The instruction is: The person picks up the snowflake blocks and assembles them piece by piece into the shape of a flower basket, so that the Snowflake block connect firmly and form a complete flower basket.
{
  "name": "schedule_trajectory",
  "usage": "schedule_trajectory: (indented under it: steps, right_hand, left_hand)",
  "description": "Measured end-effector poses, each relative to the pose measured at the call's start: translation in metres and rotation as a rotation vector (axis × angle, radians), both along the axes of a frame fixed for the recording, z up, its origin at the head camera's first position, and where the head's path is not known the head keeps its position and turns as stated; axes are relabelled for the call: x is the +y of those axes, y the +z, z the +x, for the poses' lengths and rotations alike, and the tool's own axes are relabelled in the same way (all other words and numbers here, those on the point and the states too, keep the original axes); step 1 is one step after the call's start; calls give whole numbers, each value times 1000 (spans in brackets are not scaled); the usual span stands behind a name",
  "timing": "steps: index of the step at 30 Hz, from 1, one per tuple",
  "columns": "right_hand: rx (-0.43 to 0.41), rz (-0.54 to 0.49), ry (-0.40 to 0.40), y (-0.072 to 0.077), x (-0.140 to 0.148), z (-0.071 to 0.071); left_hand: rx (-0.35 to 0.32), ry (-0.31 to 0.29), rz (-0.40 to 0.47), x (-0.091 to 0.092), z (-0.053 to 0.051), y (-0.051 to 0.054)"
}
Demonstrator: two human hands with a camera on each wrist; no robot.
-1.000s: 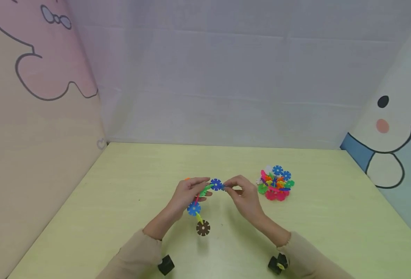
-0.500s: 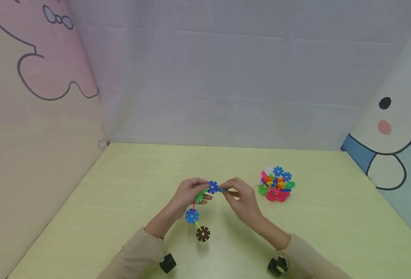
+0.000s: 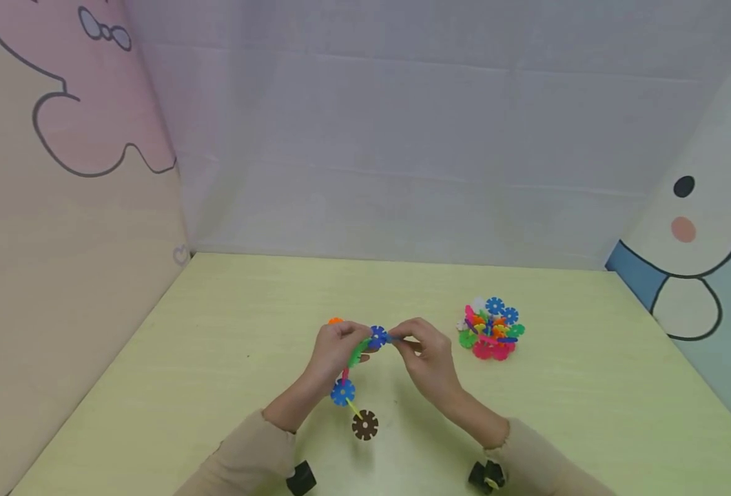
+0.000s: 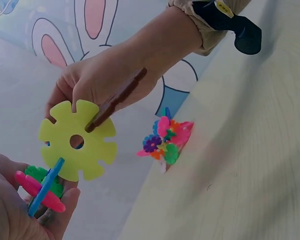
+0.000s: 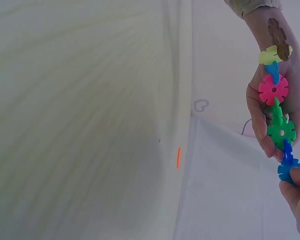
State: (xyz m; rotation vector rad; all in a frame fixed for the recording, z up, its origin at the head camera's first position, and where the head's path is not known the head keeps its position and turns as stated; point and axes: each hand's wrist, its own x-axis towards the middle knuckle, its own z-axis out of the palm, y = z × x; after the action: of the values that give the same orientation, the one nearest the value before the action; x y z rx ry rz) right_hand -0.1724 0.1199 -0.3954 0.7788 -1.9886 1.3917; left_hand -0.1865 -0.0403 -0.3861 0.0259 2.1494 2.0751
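Observation:
My left hand (image 3: 334, 353) holds a chain of notched plastic snowflake discs by its upper part. From the lower end run a brown disc (image 3: 365, 425), a yellow disc (image 4: 78, 122), a blue disc (image 3: 343, 392), a pink disc (image 5: 273, 90) and green discs (image 5: 281, 132). A dark blue disc (image 3: 377, 337) tops the chain at my left fingertips. Between thumb and finger, my right hand (image 3: 430, 362) pinches a lighter blue disc (image 5: 284, 173) against the dark blue one's edge. Fingers partly cover that joint, so how deep the slots mesh is unclear.
On the pale table (image 3: 247, 399), a heap of colourful snowflake discs (image 3: 492, 334) lies to the right. An orange disc (image 3: 335, 321) lies beyond my left hand. Light cloth walls with cartoon prints stand around the table's back and sides.
Both hands have come slightly nearer to me, and the dark blue disc has shifted a little left. The brown end of the chain hangs lower. More of the orange disc shows.

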Motion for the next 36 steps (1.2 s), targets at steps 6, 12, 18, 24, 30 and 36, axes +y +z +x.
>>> schedule_trajectory:
  steps: [6,12,18,24,30,36]
  right_hand:
    - [-47,22,6,17,-4,10]
    - [-250,135,69,5,0,-6]
    - [-448,221,119,-2,0,-32]
    - [-512,411,151,-16,-13,-62]
    - [-700,401,172,-31,-43,-94]
    - [-814,356,122,-41,-64,-116]
  left_hand:
    - [2,-10,-41,-2,0,-2]
    - [18,-9,-105,-17,-7,-7]
    - [-15,86,-154,-48,-20,-5]
    - [-42,108,-199,-78,-30,-2]
    - [-39,153,-214,-97,-33,1]
    - [-45,165,-210,-103,-33,0]
